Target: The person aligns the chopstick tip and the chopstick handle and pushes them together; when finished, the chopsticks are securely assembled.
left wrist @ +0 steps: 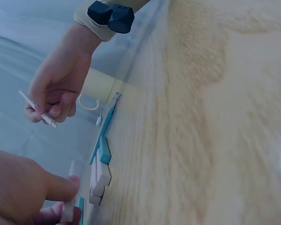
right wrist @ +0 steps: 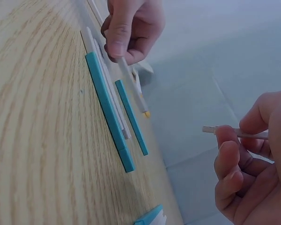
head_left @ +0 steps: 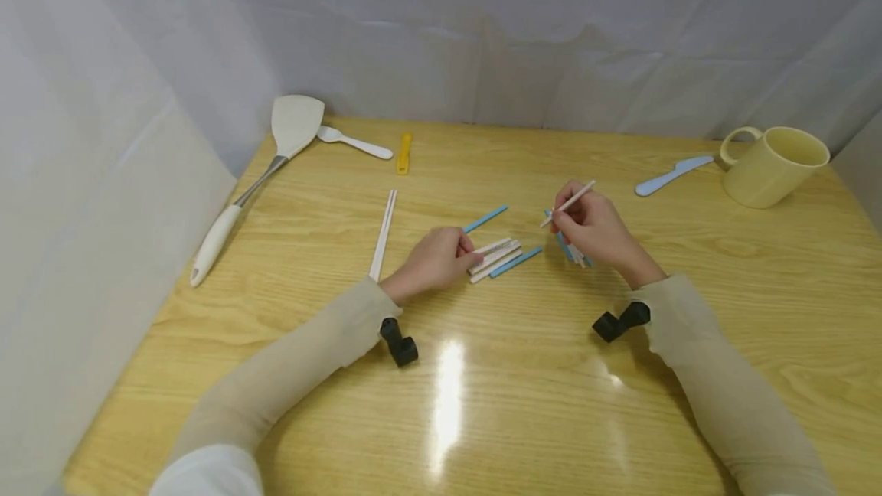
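Observation:
My left hand [head_left: 437, 259] pinches a short white stick [right wrist: 133, 89] between thumb and fingers, low over the left group of sticks. In that group several white sticks [head_left: 496, 260] lie side by side, with a blue stick [head_left: 517, 262] along their near side and another blue stick [head_left: 488, 217] beyond them. My right hand [head_left: 598, 234] holds a white stick [head_left: 579, 196] in its fingertips, raised and slanting up to the right. Beneath this hand lies a second group with a blue stick [head_left: 563, 248] and white sticks [head_left: 577, 256], partly hidden by the fingers.
Two long white chopsticks [head_left: 383, 236] lie left of the left hand. A white-handled spatula [head_left: 296, 125], a small white fork [head_left: 358, 145] and a yellow handle-like piece [head_left: 403, 153] are at the back left. At the back right are a pale blue knife [head_left: 674, 175] and a yellow mug [head_left: 758, 174].

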### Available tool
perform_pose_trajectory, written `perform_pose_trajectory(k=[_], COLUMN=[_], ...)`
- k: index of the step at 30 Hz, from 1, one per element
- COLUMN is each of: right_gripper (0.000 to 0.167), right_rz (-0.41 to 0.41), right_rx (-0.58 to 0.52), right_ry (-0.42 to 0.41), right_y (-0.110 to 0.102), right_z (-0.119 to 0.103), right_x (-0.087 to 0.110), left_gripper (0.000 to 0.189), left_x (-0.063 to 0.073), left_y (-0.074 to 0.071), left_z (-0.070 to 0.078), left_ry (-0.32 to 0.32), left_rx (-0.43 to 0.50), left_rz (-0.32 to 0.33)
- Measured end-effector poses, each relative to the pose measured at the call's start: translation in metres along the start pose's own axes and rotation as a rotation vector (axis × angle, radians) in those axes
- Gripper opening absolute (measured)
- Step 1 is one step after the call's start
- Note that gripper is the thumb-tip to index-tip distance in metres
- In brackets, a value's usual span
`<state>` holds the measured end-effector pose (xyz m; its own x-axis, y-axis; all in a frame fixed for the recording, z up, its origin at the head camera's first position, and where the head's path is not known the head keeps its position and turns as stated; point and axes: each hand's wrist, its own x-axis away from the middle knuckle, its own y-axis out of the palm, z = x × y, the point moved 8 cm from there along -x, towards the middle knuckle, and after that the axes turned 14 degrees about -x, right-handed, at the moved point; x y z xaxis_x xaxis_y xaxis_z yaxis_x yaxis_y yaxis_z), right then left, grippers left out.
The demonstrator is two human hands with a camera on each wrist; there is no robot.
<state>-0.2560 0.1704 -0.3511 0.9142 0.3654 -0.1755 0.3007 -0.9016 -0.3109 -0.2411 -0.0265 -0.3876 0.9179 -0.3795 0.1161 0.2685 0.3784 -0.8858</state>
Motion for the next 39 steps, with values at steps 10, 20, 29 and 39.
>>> perform_pose_trajectory(k=[10, 20, 29, 39], right_gripper=[0.005, 0.018, 0.012, 0.016], right_rz=[0.033, -0.058, -0.108, -0.178], right_rx=[-0.202, -0.637, -0.567, -0.651], right_ry=[-0.069, -0.201, -0.156, -0.123], right_y=[-0.001, 0.008, 0.011, 0.013], right_z=[-0.010, -0.022, -0.021, -0.018], right_x=[0.001, 0.003, 0.003, 0.003], left_gripper=[0.017, 0.013, 0.012, 0.012], left_x=[0.011, 0.018, 0.020, 0.021], left_y=[-0.024, -0.025, -0.020, -0.019], left_z=[0.013, 0.021, 0.020, 0.022], left_ry=[0.138, 0.214, 0.219, 0.227], left_rx=[0.190, 0.214, 0.252, 0.261], left_rz=[0.185, 0.280, 0.249, 0.245])
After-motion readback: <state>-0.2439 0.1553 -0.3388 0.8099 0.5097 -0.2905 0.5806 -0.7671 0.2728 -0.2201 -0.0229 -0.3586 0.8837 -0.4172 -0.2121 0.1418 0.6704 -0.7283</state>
